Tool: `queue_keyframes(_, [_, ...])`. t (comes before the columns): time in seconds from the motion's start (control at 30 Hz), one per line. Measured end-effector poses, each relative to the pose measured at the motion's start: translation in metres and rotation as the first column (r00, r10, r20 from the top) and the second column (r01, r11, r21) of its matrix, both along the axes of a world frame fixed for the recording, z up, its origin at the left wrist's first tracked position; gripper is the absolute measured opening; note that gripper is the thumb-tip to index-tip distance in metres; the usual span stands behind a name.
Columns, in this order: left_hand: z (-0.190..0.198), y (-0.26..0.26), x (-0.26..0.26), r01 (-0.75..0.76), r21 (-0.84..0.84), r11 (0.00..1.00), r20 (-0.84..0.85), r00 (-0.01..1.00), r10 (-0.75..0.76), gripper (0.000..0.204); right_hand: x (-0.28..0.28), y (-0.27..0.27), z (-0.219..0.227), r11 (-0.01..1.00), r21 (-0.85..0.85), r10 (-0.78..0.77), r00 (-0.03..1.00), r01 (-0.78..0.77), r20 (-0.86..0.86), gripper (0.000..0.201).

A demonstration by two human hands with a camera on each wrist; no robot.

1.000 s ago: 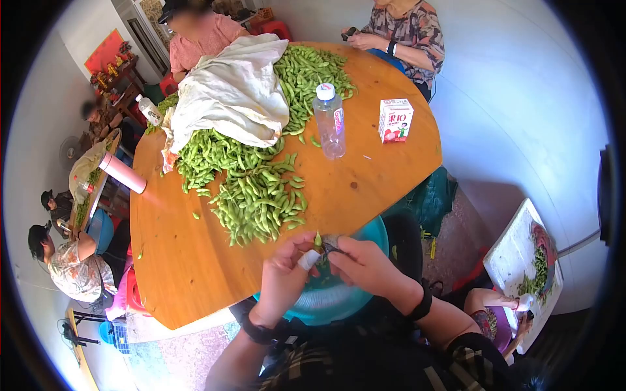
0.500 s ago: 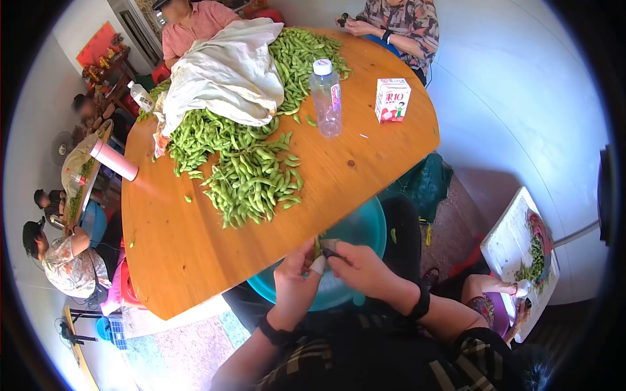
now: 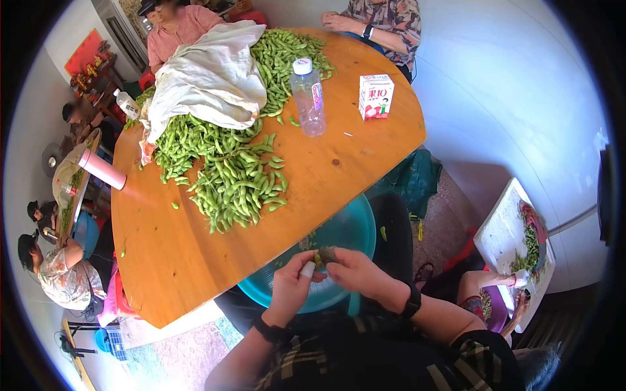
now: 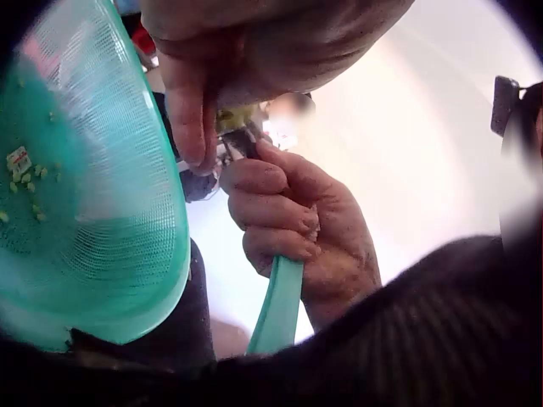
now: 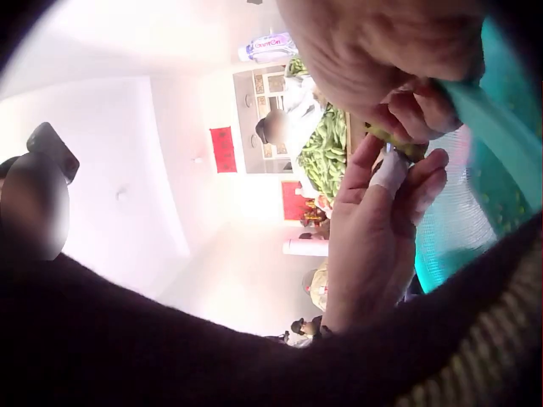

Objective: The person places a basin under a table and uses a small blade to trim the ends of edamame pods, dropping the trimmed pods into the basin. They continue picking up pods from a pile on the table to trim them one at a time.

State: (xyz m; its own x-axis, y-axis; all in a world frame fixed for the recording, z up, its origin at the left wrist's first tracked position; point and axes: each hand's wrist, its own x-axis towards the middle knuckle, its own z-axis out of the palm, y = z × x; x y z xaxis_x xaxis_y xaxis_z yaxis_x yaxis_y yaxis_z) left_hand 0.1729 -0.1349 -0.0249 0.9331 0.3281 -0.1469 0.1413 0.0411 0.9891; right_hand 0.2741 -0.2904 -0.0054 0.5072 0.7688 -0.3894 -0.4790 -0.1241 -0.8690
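Note:
Over a teal basin (image 3: 251, 287), both hands meet at a green pod (image 3: 318, 259). My left hand (image 3: 290, 290), its thumb wrapped in white (image 5: 389, 170), pinches the pod (image 5: 411, 150). My right hand (image 3: 362, 274) has curled fingers around a small dark piece (image 4: 241, 142) at the pod, and a teal strip (image 4: 278, 309) comes out below those fingers in the left wrist view. What the strip belongs to is unclear. Small green beans (image 4: 38, 174) lie in the basin. A heap of pods (image 3: 235, 186) covers part of the wooden table (image 3: 326, 176).
A white cloth (image 3: 212, 81) lies over the heap. Beside it stand a clear bottle (image 3: 309, 101), a red-and-white carton (image 3: 375, 98) and a pink flask (image 3: 102, 169). Several people sit around; at the right, someone's hands are by a white board (image 3: 502, 228).
The table and its objects have shifted left in the head view. Both hands remain together at a pod, whose end now shows less above the fingers. More of the teal strip shows below the right hand.

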Motion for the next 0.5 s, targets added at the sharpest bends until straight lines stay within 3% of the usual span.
queue_keyframes(0.03, [0.000,-0.002,0.000,0.001,-0.001,1.000,0.001,1.000,-0.001,0.032,-0.001,0.000,-0.006,1.000,0.002,-0.017,0.989,0.016,0.146,0.012])
queue_keyframes(0.07, [0.000,-0.005,0.001,-0.001,0.361,0.932,0.083,0.996,-0.032,0.036,-0.002,0.001,-0.010,0.999,0.006,-0.032,0.957,0.031,0.288,0.011])
queue_keyframes(0.1, [0.000,-0.007,0.000,-0.033,0.673,0.739,0.146,0.985,-0.089,0.041,-0.003,0.002,-0.013,1.000,0.004,-0.030,0.958,0.030,0.285,0.011])
queue_keyframes(0.17, [0.002,-0.006,0.000,-0.028,0.673,0.739,0.111,0.992,-0.063,0.042,-0.006,0.004,-0.015,1.000,0.007,-0.029,0.864,0.030,0.503,0.010])
queue_keyframes(0.23, [0.004,-0.003,0.000,-0.025,0.675,0.738,0.078,0.996,-0.038,0.044,-0.009,0.006,-0.009,1.000,0.005,-0.014,0.863,0.013,0.506,0.010])
queue_keyframes(0.3, [0.005,0.000,-0.001,-0.016,0.611,0.792,0.039,0.999,-0.010,0.041,-0.008,0.007,-0.003,1.000,0.000,0.002,0.860,-0.002,0.510,0.010])
queue_keyframes(0.33, [0.001,0.001,-0.002,-0.016,0.610,0.792,0.037,0.999,-0.009,0.041,-0.006,0.008,-0.002,1.000,-0.014,0.021,0.933,-0.017,0.359,0.010])
queue_keyframes(0.37, [-0.004,0.003,-0.001,-0.041,0.450,0.892,0.069,0.998,0.011,0.040,-0.007,0.009,-0.001,0.999,-0.025,0.036,0.980,-0.032,0.197,0.010])
queue_keyframes(0.4, [-0.007,0.004,-0.001,-0.061,0.274,0.960,0.096,0.995,0.036,0.038,-0.007,0.009,-0.006,0.999,-0.025,0.034,0.980,-0.030,0.194,0.010])
queue_keyframes(0.43, [-0.009,0.006,-0.002,-0.059,0.273,0.960,0.093,0.995,0.035,0.038,-0.005,0.009,-0.013,0.999,0.022,0.037,0.991,-0.040,0.130,0.009])
queue_keyframes(0.5, [-0.010,0.011,-0.004,0.000,-0.010,1.000,0.005,1.000,0.000,0.038,-0.005,0.007,-0.019,0.996,0.068,0.045,0.997,-0.049,0.061,0.008])
